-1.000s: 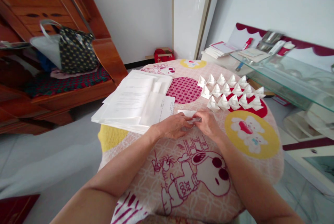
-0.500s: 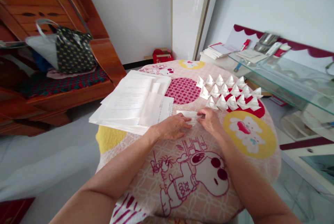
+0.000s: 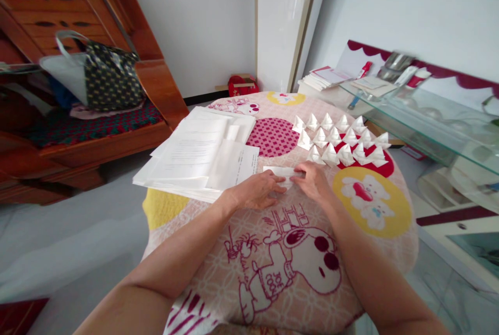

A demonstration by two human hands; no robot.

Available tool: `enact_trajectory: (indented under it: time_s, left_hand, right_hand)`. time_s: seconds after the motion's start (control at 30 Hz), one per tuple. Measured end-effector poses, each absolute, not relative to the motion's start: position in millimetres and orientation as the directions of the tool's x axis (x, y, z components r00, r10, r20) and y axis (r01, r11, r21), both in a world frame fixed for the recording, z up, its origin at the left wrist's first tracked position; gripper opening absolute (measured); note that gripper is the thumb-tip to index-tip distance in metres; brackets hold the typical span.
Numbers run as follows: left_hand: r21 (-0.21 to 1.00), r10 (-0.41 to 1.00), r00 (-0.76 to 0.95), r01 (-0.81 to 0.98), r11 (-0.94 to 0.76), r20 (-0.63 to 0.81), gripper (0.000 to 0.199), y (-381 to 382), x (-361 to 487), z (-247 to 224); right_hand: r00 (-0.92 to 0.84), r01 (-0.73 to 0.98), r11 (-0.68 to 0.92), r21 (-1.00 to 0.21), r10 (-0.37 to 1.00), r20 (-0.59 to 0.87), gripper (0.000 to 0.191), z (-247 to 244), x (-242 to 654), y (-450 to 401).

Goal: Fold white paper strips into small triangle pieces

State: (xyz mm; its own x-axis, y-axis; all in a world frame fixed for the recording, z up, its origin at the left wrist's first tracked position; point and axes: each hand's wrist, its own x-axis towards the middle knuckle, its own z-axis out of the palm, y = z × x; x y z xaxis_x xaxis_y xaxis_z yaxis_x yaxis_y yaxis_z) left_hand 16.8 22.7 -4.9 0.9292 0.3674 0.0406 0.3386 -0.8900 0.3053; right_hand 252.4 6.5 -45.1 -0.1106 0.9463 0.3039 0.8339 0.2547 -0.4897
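Observation:
A folded piece of white paper [image 3: 277,169] lies on the cloth-covered table in front of me. My left hand [image 3: 257,190] rests palm down at its left side, with fingers apart and fingertips on the paper. At the right end, my right hand [image 3: 312,181] is closed, pinching the paper's edge between thumb and fingers. Both hands hide part of the sheet. Just beyond my right hand stand several white folded paper boats [image 3: 329,155] in rows. To the left of my left hand is a loose stack of printed paper sheets [image 3: 195,142].
The round table wears a pink patterned cloth [image 3: 218,283]. Close on the right stands a glass-topped shelf unit [image 3: 421,116] with papers and metal bowls. A wooden bench [image 3: 97,155] with a dotted bag [image 3: 111,77] is at the left. A white upright cabinet [image 3: 283,28] stands behind.
My right hand has shifted very slightly left along the paper's edge. The left hand, the stack and the boats stay as they were; the camera view has moved a little.

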Motion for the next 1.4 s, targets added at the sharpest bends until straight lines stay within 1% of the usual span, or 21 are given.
enact_trajectory:
  time_s: [0.07, 0.13, 0.27, 0.33, 0.4, 0.5, 0.57, 0.63, 0.73, 0.77, 0.83, 1.07, 1.23, 1.4]
  left_hand:
    - [0.295, 0.355, 0.933, 0.324, -0.899, 0.054, 0.030, 23, 17, -5]
    - [0.288, 0.356, 0.933, 0.326, -0.900, 0.058, 0.030, 22, 17, -6]
    - [0.285, 0.377, 0.925, 0.349, -0.893, 0.048, 0.032, 22, 17, -7]
    - [0.276, 0.385, 0.922, 0.360, -0.891, 0.037, 0.033, 22, 17, -8]
    - [0.264, 0.389, 0.921, 0.367, -0.892, 0.035, 0.033, 22, 18, -9]
    - [0.243, 0.399, 0.915, 0.374, -0.895, 0.062, 0.027, 22, 19, -13]
    - [0.256, 0.408, 0.908, 0.375, -0.891, 0.091, 0.023, 22, 20, -18]
    - [0.306, 0.449, 0.883, 0.393, -0.867, 0.137, 0.021, 25, 21, -26]
    - [0.389, 0.612, 0.751, 0.502, -0.773, 0.248, 0.025, 35, 22, -41]
    - [0.394, 0.667, 0.690, 0.551, -0.736, 0.281, 0.028, 39, 23, -45]
    - [0.396, 0.728, 0.603, 0.613, -0.684, 0.325, 0.036, 47, 23, -53]
    - [0.385, 0.763, 0.551, 0.659, -0.646, 0.338, 0.027, 54, 27, -59]
    - [0.399, 0.772, 0.549, 0.661, -0.636, 0.322, 0.024, 53, 29, -55]
    - [0.411, 0.783, 0.558, 0.668, -0.620, 0.274, 0.024, 54, 30, -50]
  right_hand:
    - [-0.156, 0.850, 0.291, -0.439, 0.935, 0.318, 0.017, -45, 251, 2]
    - [-0.164, 0.861, 0.293, -0.415, 0.934, 0.319, 0.019, -48, 251, 1]
    - [-0.090, 0.884, 0.235, -0.404, 0.934, 0.346, 0.027, -54, 256, 7]
    - [-0.048, 0.886, 0.214, -0.411, 0.925, 0.377, 0.029, -55, 256, 9]
    - [-0.049, 0.873, 0.231, -0.429, 0.917, 0.395, 0.028, -53, 255, 8]
    - [-0.123, 0.829, 0.315, -0.462, 0.909, 0.399, 0.024, -50, 250, 5]
    - [-0.160, 0.807, 0.346, -0.479, 0.908, 0.387, 0.028, -49, 246, 3]
    - [-0.166, 0.799, 0.345, -0.493, 0.914, 0.371, 0.031, -49, 244, 3]
    - [-0.167, 0.790, 0.340, -0.509, 0.919, 0.356, 0.032, -50, 244, 3]
    - [-0.170, 0.788, 0.343, -0.512, 0.920, 0.354, 0.033, -50, 245, 3]
    - [-0.172, 0.788, 0.342, -0.512, 0.921, 0.350, 0.036, -50, 246, 3]
    - [-0.199, 0.809, 0.335, -0.482, 0.929, 0.312, 0.043, -49, 248, 4]
    - [-0.216, 0.792, 0.347, -0.502, 0.929, 0.300, 0.043, -47, 249, 4]
    - [-0.175, 0.790, 0.306, -0.531, 0.943, 0.282, 0.043, -45, 248, 2]
